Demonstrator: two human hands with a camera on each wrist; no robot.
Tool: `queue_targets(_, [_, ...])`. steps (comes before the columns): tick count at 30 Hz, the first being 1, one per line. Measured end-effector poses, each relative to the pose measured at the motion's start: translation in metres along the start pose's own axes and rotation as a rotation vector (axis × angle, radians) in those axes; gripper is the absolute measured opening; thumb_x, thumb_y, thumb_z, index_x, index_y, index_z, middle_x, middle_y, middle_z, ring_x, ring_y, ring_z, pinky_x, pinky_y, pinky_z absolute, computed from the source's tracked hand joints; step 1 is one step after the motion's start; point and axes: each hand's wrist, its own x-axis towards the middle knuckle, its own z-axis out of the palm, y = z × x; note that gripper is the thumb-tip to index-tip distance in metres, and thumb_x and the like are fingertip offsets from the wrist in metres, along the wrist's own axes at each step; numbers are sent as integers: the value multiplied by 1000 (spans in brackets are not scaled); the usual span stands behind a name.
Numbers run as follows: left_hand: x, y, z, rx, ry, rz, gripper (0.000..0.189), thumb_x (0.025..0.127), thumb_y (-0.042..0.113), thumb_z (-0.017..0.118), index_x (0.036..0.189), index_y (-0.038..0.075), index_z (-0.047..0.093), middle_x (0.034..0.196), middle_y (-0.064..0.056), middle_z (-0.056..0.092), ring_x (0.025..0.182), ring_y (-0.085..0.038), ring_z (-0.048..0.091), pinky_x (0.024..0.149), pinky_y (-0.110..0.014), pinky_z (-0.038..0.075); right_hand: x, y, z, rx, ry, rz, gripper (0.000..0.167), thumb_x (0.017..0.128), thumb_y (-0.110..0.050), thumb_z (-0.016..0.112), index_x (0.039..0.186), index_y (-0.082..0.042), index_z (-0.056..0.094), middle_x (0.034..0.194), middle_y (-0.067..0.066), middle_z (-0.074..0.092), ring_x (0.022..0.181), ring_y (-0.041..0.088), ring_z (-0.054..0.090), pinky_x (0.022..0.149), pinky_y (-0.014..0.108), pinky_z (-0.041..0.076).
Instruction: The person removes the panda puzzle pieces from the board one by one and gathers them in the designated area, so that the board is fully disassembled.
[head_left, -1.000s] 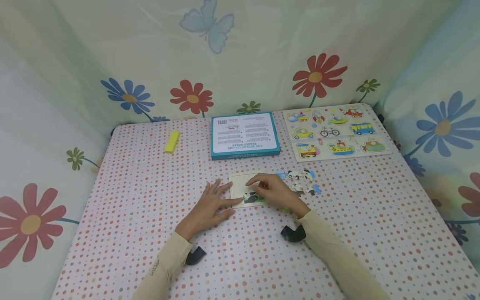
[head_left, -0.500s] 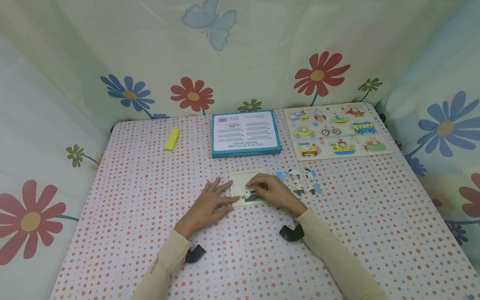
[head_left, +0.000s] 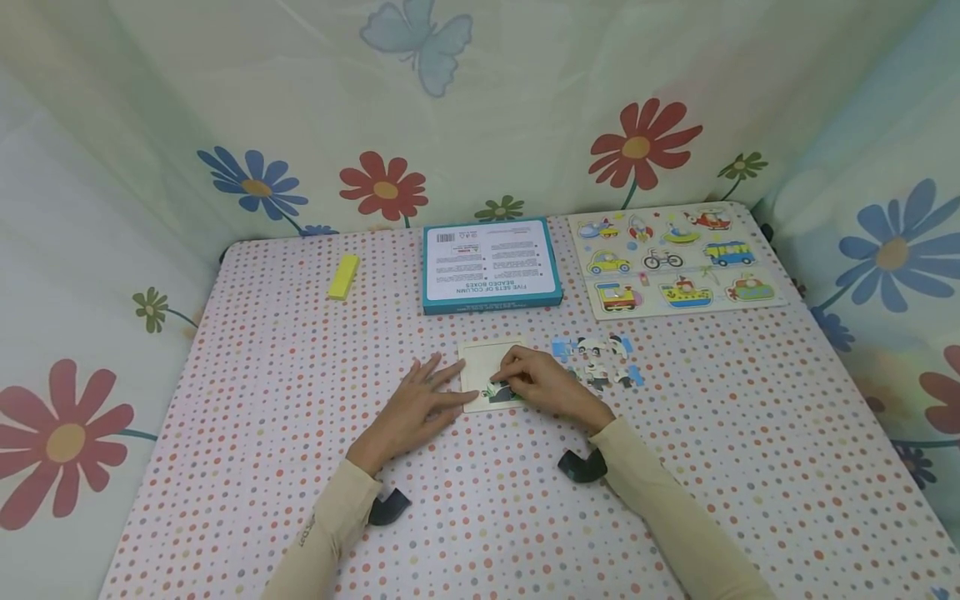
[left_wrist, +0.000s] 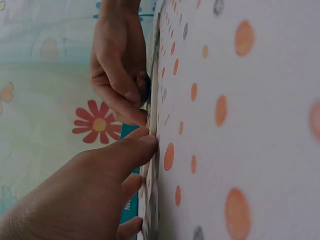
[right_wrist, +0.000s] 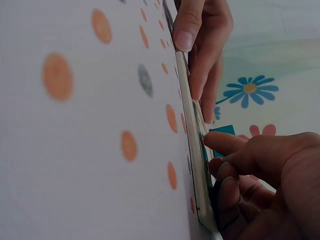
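Note:
A small jigsaw tray (head_left: 480, 358) lies flat on the table, with panda-and-green pieces (head_left: 498, 392) along its near edge. My left hand (head_left: 420, 408) rests at the tray's left side, fingers spread and fairly straight, fingertips touching the frame. My right hand (head_left: 551, 383) reaches over the tray's right part; in the right wrist view its index finger (right_wrist: 227, 143) touches the pieces while the other fingers curl. No piece shows between its fingers. Right of the tray lie several loose panda puzzle pieces (head_left: 600, 358), partly hidden by the right hand.
Behind the tray lies a teal-edged box (head_left: 491, 267). A vehicle peg puzzle board (head_left: 675, 262) sits at the back right, and a yellow block (head_left: 343, 277) at the back left. The dotted cloth (head_left: 480, 517) covers the table; floral curtains surround it.
My right fingertips have shifted slightly down toward the pieces at the tray's near edge, showing more of the tray's bare area. My left hand has stayed nearly still.

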Motion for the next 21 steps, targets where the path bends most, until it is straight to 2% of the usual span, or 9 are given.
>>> queue_targets(13, [1,-1,1,-2,-5,-6,32,99,37,52,131,38,58,156,7,28,148,-29,9,117,-53,3,0,-2,0,27,-22,25,29,95,2,48,101,-9,74,97,-1,57,75,15,49,65,26,44])
queue_targets(21, [1,-1,1,-2,-4,0,33,99,37,52,131,38,58,156,6,28,147,-30,10,117,-54,4,0,-1,-1,18,-2,32,28,94,2,49,99,-12,73,98,-2,62,75,15,50,65,26,44])
